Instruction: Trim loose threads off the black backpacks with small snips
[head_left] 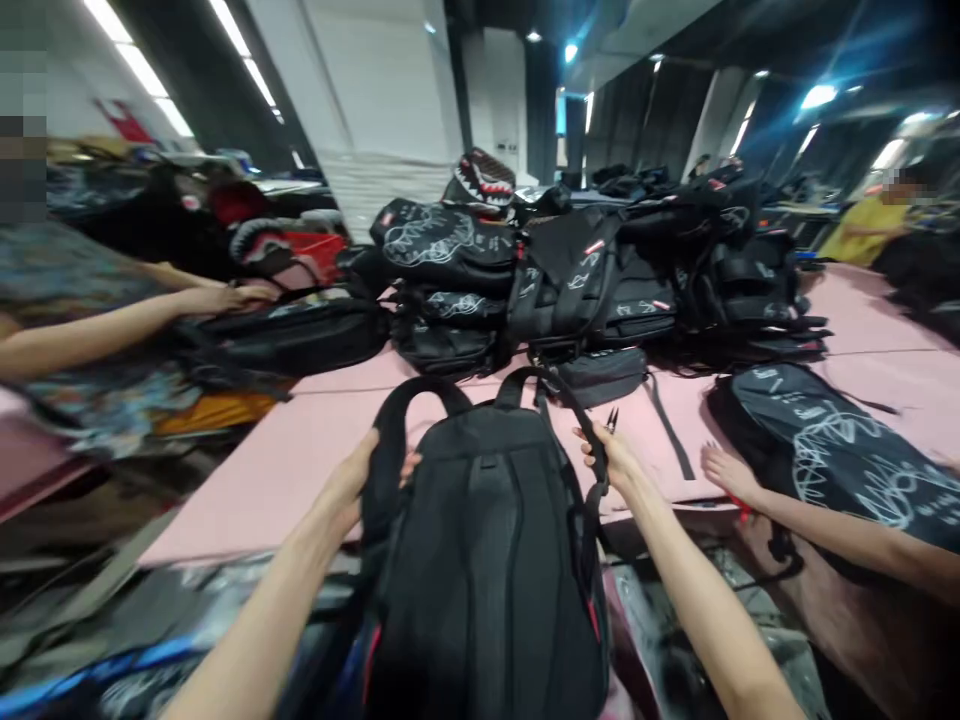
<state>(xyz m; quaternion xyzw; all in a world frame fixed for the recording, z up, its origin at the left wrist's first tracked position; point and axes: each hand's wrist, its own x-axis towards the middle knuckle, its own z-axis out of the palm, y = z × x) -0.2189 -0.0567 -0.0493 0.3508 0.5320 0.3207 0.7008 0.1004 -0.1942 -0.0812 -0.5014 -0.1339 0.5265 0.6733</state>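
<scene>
A black backpack (487, 540) stands upright in front of me, its padded back panel facing me and its two shoulder straps raised at the top. My left hand (364, 470) is closed round the left shoulder strap (386, 440), thumb side toward the bag. My right hand (607, 455) grips the right shoulder strap (574, 405). A small pair of dark snips (613, 420) sticks up at the fingers of that hand. The lower end of the backpack runs out of view.
Black backpacks with white line drawings (442, 240) are piled along the pink table (247, 470). On the right, a co-worker's hand (727, 475) rests beside another patterned backpack (847, 450). A co-worker at the left handles a black bag (300, 335). Plastic-wrapped items (720, 600) lie below the table edge.
</scene>
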